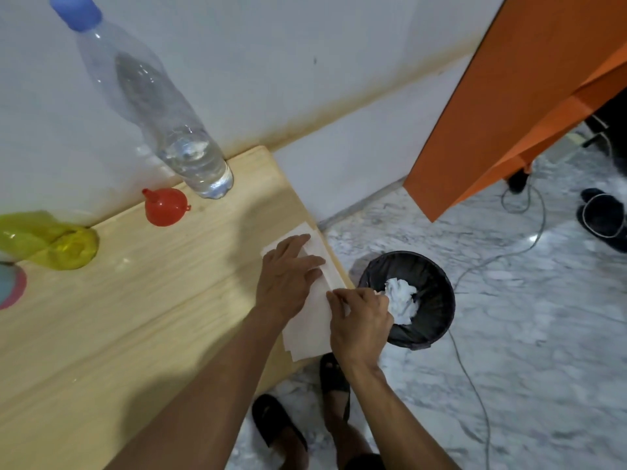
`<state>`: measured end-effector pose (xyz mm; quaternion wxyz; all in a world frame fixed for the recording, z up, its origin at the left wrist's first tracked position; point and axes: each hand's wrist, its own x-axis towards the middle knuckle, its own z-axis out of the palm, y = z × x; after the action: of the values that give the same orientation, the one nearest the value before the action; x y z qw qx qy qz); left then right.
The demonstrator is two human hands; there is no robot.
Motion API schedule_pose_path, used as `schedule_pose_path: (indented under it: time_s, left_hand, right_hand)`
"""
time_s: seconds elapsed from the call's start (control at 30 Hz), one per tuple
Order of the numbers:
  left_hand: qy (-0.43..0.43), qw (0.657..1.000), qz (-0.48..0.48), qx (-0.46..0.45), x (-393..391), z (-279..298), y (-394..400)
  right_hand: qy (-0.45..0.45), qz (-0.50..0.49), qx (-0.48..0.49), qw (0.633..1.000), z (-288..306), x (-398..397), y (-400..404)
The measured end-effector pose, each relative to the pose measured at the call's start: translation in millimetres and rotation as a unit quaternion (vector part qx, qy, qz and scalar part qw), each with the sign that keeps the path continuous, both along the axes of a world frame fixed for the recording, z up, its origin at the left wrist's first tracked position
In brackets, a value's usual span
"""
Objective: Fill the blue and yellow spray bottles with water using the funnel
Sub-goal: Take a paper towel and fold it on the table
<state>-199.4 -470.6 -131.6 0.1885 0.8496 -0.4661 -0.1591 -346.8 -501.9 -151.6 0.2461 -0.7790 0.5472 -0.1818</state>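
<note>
On the wooden table (135, 317) a clear water bottle (190, 147) with a blue cap stands by the wall, with a little water in its bottom. A red funnel (165, 207) lies wide end down beside it. The yellow spray bottle (51, 240) is at the far left. A blue and pink thing (10, 286) is cut off by the left edge. My left hand (288, 279) lies flat on white tissue paper (308, 327) at the table's right edge. My right hand (361, 320) is curled at that paper's edge, fingers pinched on tissue.
A black bin (437, 300) with crumpled white tissue (402, 300) stands on the marble floor just right of the table. An orange cabinet (509, 96) is at the upper right. A cable (475, 368) runs across the floor, near black shoes (604, 218). My sandalled feet (278, 422) are below.
</note>
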Motion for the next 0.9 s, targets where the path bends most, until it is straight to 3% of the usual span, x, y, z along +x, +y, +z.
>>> schedule_pose_path:
  time_s: [0.23, 0.3, 0.4, 0.57, 0.7, 0.83, 0.9]
  left_hand:
    - [-0.023, 0.997, -0.019, -0.072, 6.8, 19.0, 13.3]
    - [-0.007, 0.996, -0.025, -0.081, 10.4, 34.1, 21.8]
    - [0.027, 0.995, -0.010, -0.095, 18.6, 60.7, 37.0]
    - [0.132, 0.979, 0.113, -0.111, 36.5, 101.0, 71.7]
    - [0.215, 0.926, 0.263, -0.164, 46.3, 121.5, 107.0]
    - [0.393, 0.810, 0.364, -0.239, 52.2, 129.3, 150.7]
    - [0.408, 0.797, 0.381, -0.233, 55.9, 127.5, 173.9]
  right_hand:
    - [-0.055, 0.027, -0.033, 0.998, 24.2, -1.8, -6.1]
    - [-0.114, 0.056, 0.050, 0.991, 41.2, -1.1, -9.8]
    - [-0.195, 0.100, 0.243, 0.945, 64.0, 1.8, -19.3]
    - [-0.266, 0.134, 0.351, 0.888, 85.5, 11.4, -26.3]
    - [-0.307, 0.125, 0.409, 0.850, 104.2, 36.6, -12.6]
    - [-0.290, 0.138, 0.475, 0.819, 125.7, 71.0, 7.0]
    - [-0.273, 0.139, 0.505, 0.807, 134.4, 87.1, 16.4]
